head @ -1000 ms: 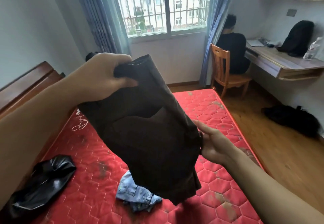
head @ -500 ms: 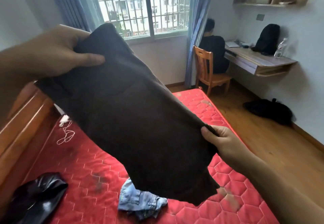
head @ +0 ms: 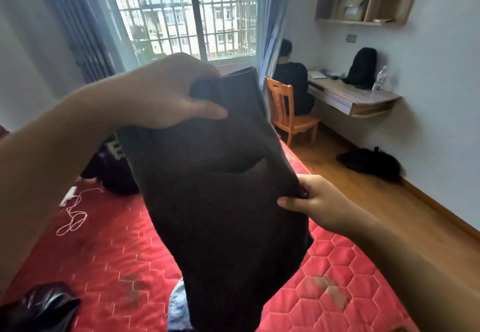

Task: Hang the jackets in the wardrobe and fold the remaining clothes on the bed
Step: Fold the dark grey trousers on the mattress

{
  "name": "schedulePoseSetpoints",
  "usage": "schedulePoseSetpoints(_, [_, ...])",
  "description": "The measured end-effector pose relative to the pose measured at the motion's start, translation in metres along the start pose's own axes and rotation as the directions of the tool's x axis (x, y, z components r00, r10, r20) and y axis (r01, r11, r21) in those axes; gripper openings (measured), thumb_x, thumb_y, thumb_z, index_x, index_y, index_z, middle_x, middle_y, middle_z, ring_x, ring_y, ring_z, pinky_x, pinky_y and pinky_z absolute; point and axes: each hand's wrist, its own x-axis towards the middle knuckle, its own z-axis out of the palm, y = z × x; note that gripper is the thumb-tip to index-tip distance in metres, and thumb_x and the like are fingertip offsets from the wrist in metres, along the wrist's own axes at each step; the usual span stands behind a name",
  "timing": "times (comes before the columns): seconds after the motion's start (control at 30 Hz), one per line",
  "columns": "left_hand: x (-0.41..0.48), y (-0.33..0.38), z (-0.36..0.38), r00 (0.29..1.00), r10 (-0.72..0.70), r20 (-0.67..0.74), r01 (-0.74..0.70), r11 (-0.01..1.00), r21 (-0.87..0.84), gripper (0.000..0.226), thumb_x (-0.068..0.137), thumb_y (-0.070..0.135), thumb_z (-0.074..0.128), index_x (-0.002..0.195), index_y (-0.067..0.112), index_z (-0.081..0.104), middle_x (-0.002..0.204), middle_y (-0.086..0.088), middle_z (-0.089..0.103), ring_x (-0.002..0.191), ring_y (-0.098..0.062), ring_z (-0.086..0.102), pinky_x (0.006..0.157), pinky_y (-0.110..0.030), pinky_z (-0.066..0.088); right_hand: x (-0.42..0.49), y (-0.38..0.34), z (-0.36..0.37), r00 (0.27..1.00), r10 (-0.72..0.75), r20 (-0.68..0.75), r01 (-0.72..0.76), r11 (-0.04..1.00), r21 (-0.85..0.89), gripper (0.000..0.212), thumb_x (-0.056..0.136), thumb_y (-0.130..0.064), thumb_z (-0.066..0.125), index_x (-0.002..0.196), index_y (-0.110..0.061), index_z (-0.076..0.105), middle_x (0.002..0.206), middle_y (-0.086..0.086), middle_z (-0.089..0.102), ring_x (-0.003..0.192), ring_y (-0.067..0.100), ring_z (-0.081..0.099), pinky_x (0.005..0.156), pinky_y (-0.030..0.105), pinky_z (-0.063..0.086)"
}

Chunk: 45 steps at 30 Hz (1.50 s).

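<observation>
Brown garment (head: 220, 201) above bed (head: 350, 266): left grip (head: 166, 92) clutches top, right grip (head: 311, 199) pinches edge.

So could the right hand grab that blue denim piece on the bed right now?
Probably not: the right hand pinches the dark garment, which hangs in front of the denim piece.

Upper right: person (head: 291, 82) seated on a wooden chair (head: 285, 109) at the surface (head: 348, 99), black backpack (head: 362, 68) and water bottle (head: 379, 80) on it; black bag (head: 368, 162) on the floor (head: 389, 209).

This is a home bedroom, with red mattress (head: 350, 261), barred window (head: 181, 14), wall desk (head: 348, 98) and probably a backpack (head: 362, 68).
</observation>
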Motion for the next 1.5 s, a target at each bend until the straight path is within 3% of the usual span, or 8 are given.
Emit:
schedulePoseSetpoints(0.13, [0.011, 0.018, 0.02, 0.986, 0.157, 0.059, -0.157, 0.988, -0.013, 0.018, 0.085, 0.043, 0.073, 0.08, 0.028, 0.063, 0.074, 0.01, 0.063, 0.07, -0.002, 0.059, 0.062, -0.021, 0.04, 0.009, -0.042, -0.012, 0.994, -0.103, 0.047, 0.089, 0.969, 0.231, 0.055, 0.083, -0.011, 0.081, 0.133, -0.019, 0.06, 0.125, 0.004, 0.071, 0.12, 0.02, 0.066, 0.097, 0.038, 0.055])
schedulePoseSetpoints(0.23, [0.023, 0.027, 0.031, 0.979, 0.191, 0.076, -0.194, 0.98, 0.036, 0.017, 0.082, 0.046, 0.075, 0.077, 0.038, 0.062, 0.082, 0.022, 0.064, 0.074, 0.003, 0.06, 0.061, -0.02, 0.038, 0.023, -0.068, -0.022, 0.975, -0.196, -0.106, 0.216, 0.947, 0.24, 0.035, 0.084, -0.012, 0.076, 0.117, -0.02, 0.072, 0.116, 0.005, 0.075, 0.111, 0.022, 0.07, 0.092, 0.03, 0.057])
schedulePoseSetpoints(0.43, [0.019, -0.014, 0.039, 0.982, -0.018, 0.188, 0.037, 0.994, -0.101, 0.025, 0.076, 0.037, 0.084, 0.091, 0.024, 0.069, 0.078, 0.006, 0.071, 0.067, -0.008, 0.068, 0.063, -0.032, 0.054, 0.018, -0.035, -0.058, 0.972, -0.086, -0.218, 0.162, 0.919, 0.36, 0.028, 0.083, -0.007, 0.072, 0.11, -0.015, 0.076, 0.113, 0.007, 0.076, 0.106, 0.023, 0.072, 0.088, 0.029, 0.057])
schedulePoseSetpoints(0.6, [0.016, -0.006, 0.104, 0.992, -0.125, -0.023, 0.09, 0.816, -0.571, 0.027, 0.073, 0.014, 0.081, 0.098, 0.016, 0.072, 0.091, -0.003, 0.076, 0.084, -0.013, 0.072, 0.076, -0.025, 0.058, 0.004, 0.008, -0.104, 0.993, -0.017, -0.115, 0.066, 0.894, 0.443, 0.036, 0.077, -0.019, 0.076, 0.113, -0.022, 0.077, 0.118, 0.01, 0.074, 0.113, 0.029, 0.07, 0.089, 0.03, 0.057])
schedulePoseSetpoints(0.87, [0.06, 0.074, 0.17, 0.935, -0.205, -0.288, -0.11, 0.606, -0.788, 0.04, 0.083, 0.016, 0.08, 0.121, 0.022, 0.067, 0.104, -0.007, 0.075, 0.092, -0.023, 0.076, 0.076, -0.03, 0.061, -0.012, 0.042, -0.218, 0.99, -0.124, 0.069, 0.069, 0.845, 0.531, 0.044, 0.075, -0.029, 0.085, 0.116, -0.019, 0.074, 0.116, 0.012, 0.075, 0.107, 0.03, 0.072, 0.082, 0.031, 0.059])
schedulePoseSetpoints(1.2, [0.18, 0.019, 0.288, 0.916, -0.324, -0.236, 0.247, 0.92, -0.305, 0.03, 0.084, 0.018, 0.081, 0.108, 0.022, 0.064, 0.086, 0.024, 0.065, 0.084, 0.014, 0.061, 0.075, -0.005, 0.043, 0.086, 0.186, -0.258, 0.996, 0.082, 0.043, -0.086, 0.991, 0.104, 0.033, 0.083, 0.005, 0.073, 0.101, -0.023, 0.074, 0.103, 0.002, 0.075, 0.098, 0.021, 0.07, 0.083, 0.026, 0.055])
schedulePoseSetpoints(1.3, [0.192, -0.015, 0.36, 0.938, -0.323, -0.128, 0.289, 0.929, -0.234, 0.021, 0.085, 0.011, 0.079, 0.098, 0.015, 0.063, 0.081, 0.017, 0.059, 0.075, -0.001, 0.057, 0.07, -0.018, 0.042, 0.103, 0.26, -0.234, 0.969, 0.247, 0.028, -0.232, 0.937, -0.26, 0.028, 0.079, -0.014, 0.079, 0.084, -0.038, 0.065, 0.091, 0.003, 0.065, 0.088, 0.022, 0.063, 0.08, 0.036, 0.049])
schedulePoseSetpoints(1.5, [0.205, -0.081, 0.479, 0.883, -0.465, 0.063, 0.469, 0.875, -0.122, 0.017, 0.091, 0.023, 0.07, 0.096, 0.023, 0.053, 0.089, 0.004, 0.06, 0.083, -0.029, 0.059, 0.069, -0.043, 0.05, 0.131, 0.379, -0.177, 0.874, 0.481, 0.064, -0.453, 0.856, -0.248, 0.026, 0.076, -0.039, 0.065, 0.093, -0.058, 0.063, 0.064, -0.028, 0.066, 0.059, -0.01, 0.058, 0.056, 0.014, 0.04])
